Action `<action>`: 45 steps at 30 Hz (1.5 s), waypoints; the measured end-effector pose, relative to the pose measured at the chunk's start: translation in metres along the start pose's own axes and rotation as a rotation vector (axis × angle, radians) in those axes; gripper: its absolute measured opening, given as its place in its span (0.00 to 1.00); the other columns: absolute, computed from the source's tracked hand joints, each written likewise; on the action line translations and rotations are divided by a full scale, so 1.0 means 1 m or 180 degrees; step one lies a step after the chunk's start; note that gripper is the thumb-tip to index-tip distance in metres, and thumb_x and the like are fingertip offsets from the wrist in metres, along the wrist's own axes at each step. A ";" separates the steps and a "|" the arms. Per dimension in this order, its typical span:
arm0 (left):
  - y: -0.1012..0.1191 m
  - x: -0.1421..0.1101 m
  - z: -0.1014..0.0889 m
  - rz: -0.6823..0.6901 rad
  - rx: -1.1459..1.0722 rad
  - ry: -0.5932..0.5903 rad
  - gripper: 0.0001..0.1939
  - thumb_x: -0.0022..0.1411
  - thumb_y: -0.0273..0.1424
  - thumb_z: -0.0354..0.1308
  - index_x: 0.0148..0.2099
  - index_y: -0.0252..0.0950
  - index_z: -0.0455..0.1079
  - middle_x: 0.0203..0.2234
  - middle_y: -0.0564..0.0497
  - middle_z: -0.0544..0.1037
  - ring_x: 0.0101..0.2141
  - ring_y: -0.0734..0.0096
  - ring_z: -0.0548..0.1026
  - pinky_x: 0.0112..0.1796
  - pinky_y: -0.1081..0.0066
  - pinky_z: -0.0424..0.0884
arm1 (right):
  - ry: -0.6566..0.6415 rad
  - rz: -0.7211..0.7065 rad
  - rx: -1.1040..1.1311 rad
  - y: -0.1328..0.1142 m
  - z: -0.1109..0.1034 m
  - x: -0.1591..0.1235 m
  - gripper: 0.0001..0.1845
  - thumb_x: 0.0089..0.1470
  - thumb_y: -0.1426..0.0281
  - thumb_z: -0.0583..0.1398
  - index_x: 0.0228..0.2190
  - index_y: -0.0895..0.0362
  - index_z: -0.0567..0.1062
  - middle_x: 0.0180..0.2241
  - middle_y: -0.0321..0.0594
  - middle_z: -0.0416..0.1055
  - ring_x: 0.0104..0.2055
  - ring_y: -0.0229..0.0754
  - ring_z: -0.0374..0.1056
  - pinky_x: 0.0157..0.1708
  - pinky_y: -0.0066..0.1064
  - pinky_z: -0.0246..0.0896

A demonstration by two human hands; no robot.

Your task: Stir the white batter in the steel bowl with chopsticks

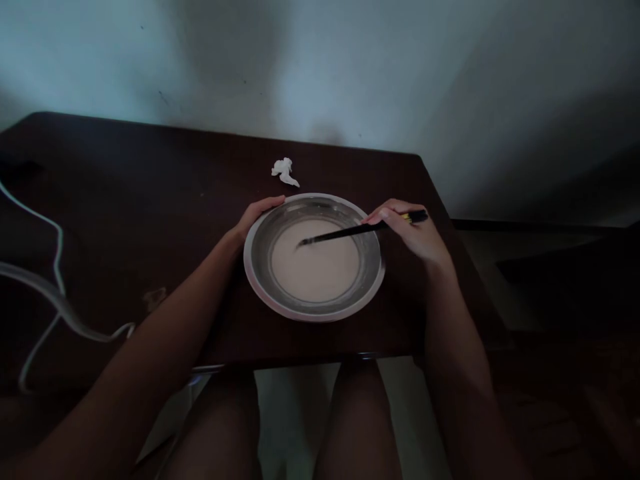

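Note:
A round metal bowl [255,273] stands on the dark table, holding a pale, milky liquid [315,270]. At its far left rim is my left hand [257,212], gripping the edge with the fingers along the outside. My right hand [413,230], over the right side of the bowl, is closed around a slim paintbrush [345,233] with a black handle and a yellow mark near its end. The brush slants down to the left, its dark tip at the liquid's surface; how deep it dips I cannot tell.
Behind the bowl, a crumpled white tissue [285,171] lies on the dark table [125,173]. Pale cables [60,300] run over the table at the left. A light wall [340,73] rises along the back edge. My legs are under the front edge.

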State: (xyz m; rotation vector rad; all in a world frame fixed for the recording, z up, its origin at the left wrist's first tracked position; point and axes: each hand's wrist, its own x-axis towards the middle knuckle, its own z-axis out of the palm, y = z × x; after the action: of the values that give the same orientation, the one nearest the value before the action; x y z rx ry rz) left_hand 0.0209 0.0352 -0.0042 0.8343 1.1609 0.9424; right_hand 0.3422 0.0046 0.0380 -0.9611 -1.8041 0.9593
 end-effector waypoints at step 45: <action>-0.001 -0.001 0.007 -0.0389 -0.0370 0.0254 0.15 0.70 0.35 0.53 0.45 0.38 0.81 0.27 0.50 0.84 0.38 0.59 0.83 0.43 0.66 0.79 | -0.0113 0.0012 0.0033 -0.005 -0.001 -0.004 0.21 0.59 0.49 0.64 0.25 0.49 0.83 0.28 0.35 0.81 0.35 0.43 0.77 0.41 0.37 0.70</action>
State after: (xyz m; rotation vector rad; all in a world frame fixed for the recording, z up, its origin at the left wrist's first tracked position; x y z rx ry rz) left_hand 0.0279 0.0337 -0.0030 0.6304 1.1999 0.9396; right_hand 0.3430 -0.0008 0.0414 -0.9467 -1.8257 0.9926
